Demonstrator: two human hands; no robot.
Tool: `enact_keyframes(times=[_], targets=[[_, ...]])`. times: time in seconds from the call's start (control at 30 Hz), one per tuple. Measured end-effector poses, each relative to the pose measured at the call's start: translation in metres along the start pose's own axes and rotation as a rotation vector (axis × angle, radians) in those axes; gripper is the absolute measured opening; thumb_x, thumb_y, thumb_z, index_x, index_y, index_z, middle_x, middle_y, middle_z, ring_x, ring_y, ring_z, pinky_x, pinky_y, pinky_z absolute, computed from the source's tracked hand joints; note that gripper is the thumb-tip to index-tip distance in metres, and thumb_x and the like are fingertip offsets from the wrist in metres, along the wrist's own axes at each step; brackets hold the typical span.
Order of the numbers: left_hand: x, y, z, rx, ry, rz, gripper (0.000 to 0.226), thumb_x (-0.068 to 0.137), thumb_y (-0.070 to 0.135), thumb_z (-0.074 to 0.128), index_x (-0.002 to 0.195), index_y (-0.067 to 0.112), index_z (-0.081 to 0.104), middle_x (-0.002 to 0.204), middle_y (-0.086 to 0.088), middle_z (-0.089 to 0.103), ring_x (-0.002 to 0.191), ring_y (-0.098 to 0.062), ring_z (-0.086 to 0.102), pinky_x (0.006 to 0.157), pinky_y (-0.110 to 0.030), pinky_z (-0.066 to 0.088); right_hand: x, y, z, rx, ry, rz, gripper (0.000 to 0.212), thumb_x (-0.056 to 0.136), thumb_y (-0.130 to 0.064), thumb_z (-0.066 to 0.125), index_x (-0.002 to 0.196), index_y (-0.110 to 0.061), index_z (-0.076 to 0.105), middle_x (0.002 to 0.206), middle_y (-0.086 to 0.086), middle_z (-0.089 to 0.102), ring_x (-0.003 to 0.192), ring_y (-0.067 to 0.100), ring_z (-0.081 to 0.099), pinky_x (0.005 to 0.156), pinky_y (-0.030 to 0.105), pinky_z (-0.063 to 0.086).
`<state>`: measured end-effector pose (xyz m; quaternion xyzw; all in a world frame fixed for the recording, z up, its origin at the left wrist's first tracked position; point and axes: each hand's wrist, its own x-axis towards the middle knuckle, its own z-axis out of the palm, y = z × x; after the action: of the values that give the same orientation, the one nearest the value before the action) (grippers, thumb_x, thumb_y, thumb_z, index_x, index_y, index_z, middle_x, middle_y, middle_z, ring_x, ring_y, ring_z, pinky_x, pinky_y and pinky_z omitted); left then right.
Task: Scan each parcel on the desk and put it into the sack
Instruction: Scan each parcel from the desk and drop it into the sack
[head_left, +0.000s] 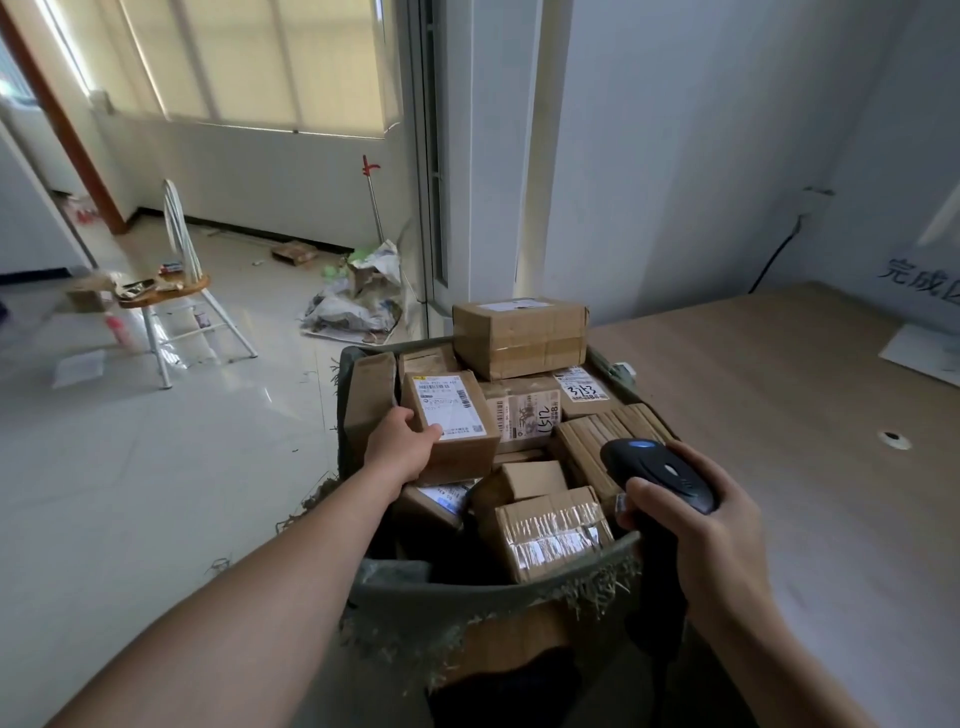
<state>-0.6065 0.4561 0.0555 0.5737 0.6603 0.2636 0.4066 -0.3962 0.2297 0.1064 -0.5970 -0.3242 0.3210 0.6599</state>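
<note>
A grey-green sack (467, 597) with frayed edges stands open beside the desk, filled with several cardboard parcels. My left hand (402, 439) grips the near left corner of a small labelled parcel (460, 415) that sits on top of the pile inside the sack. My right hand (701, 519) holds a black handheld scanner (660, 473) over the sack's right side, its head pointing toward the parcels. A larger taped box (519, 335) lies at the far end of the pile. Two parcels carry handwritten numbers (582, 389).
The wooden desk (779, 415) stretches to the right, with a cable hole (894, 439) and a white sheet (924, 353) at its far edge. On the tiled floor to the left stand a chair (171, 296) and a heap of crumpled paper (358, 306).
</note>
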Motion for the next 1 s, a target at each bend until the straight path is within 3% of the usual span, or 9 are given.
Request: enact_keyframes(times=[0.13, 0.27, 0.4, 0.5, 0.53, 0.67, 0.83, 1.0], targets=[[0.002, 0.009, 0.006, 0.172, 0.092, 0.075, 0.051, 0.097, 0.038, 0.064, 0.139, 0.014, 0.05, 0.134, -0.008, 0.061, 0.117, -0.03, 0.06, 0.088, -0.034, 0.048, 0.003, 0.003, 0.0, -0.009, 0.016, 0.007, 0.065, 0.055, -0.026, 0.083, 0.117, -0.028, 0.066, 0.103, 0.013, 0.075, 0.079, 0.034, 0.075, 0.06, 0.029, 0.057], [0.004, 0.014, 0.006, 0.224, 0.165, 0.105, 0.045, 0.098, 0.037, 0.064, 0.133, 0.013, 0.052, 0.129, -0.009, 0.063, 0.114, -0.029, 0.062, 0.076, -0.032, 0.04, 0.001, 0.003, -0.004, -0.049, 0.066, 0.003, 0.087, 0.045, -0.042, 0.089, 0.127, -0.027, 0.065, 0.112, 0.008, 0.074, 0.092, 0.033, 0.074, 0.076, 0.043, 0.062], [0.003, 0.018, 0.01, 0.328, 0.272, 0.155, 0.048, 0.091, 0.048, 0.068, 0.128, 0.019, 0.055, 0.133, -0.011, 0.052, 0.116, -0.032, 0.055, 0.079, -0.039, 0.045, -0.008, -0.007, -0.02, -0.084, 0.08, -0.017, 0.076, 0.061, -0.018, 0.092, 0.131, -0.023, 0.06, 0.111, 0.0, 0.07, 0.088, 0.012, 0.073, 0.07, 0.023, 0.059], [-0.012, 0.028, 0.026, 0.425, 0.311, 0.36, 0.05, 0.091, 0.051, 0.065, 0.13, 0.02, 0.055, 0.136, -0.01, 0.046, 0.12, -0.032, 0.049, 0.09, -0.043, 0.049, -0.018, -0.007, -0.036, -0.105, 0.146, -0.014, 0.084, 0.053, -0.029, 0.09, 0.132, -0.024, 0.061, 0.114, -0.001, 0.071, 0.101, 0.026, 0.071, 0.086, 0.045, 0.061], [-0.02, 0.034, 0.034, 0.43, 0.296, 0.437, 0.049, 0.092, 0.05, 0.064, 0.129, 0.019, 0.056, 0.135, -0.01, 0.046, 0.119, -0.03, 0.049, 0.089, -0.043, 0.049, -0.023, -0.008, -0.042, -0.09, 0.17, -0.01, 0.084, 0.054, -0.03, 0.087, 0.134, -0.023, 0.06, 0.115, 0.001, 0.071, 0.102, 0.03, 0.071, 0.085, 0.047, 0.061], [-0.064, 0.06, 0.08, 0.374, 0.112, 0.656, 0.043, 0.096, 0.045, 0.059, 0.128, 0.016, 0.058, 0.131, -0.008, 0.052, 0.114, -0.028, 0.052, 0.083, -0.034, 0.042, -0.05, -0.022, -0.08, -0.059, 0.244, -0.039, 0.083, 0.058, -0.021, 0.088, 0.134, -0.02, 0.058, 0.113, 0.012, 0.071, 0.09, 0.036, 0.073, 0.062, 0.03, 0.06], [-0.157, 0.09, 0.157, 0.442, -0.135, 0.914, 0.046, 0.099, 0.042, 0.058, 0.136, 0.015, 0.056, 0.13, -0.008, 0.062, 0.116, -0.027, 0.059, 0.092, -0.038, 0.048, -0.107, -0.04, -0.154, -0.048, 0.397, -0.046, 0.07, 0.076, -0.002, 0.083, 0.14, -0.012, 0.055, 0.1, 0.014, 0.074, 0.07, 0.035, 0.073, 0.059, 0.042, 0.057], [-0.284, 0.111, 0.232, 0.478, -0.332, 1.118, 0.051, 0.1, 0.042, 0.055, 0.142, 0.013, 0.053, 0.141, -0.007, 0.058, 0.126, -0.026, 0.055, 0.102, -0.037, 0.044, -0.194, -0.062, -0.244, -0.016, 0.588, -0.088, 0.076, 0.065, -0.011, 0.088, 0.135, -0.016, 0.058, 0.091, 0.01, 0.076, 0.067, 0.034, 0.073, 0.058, 0.041, 0.054]])
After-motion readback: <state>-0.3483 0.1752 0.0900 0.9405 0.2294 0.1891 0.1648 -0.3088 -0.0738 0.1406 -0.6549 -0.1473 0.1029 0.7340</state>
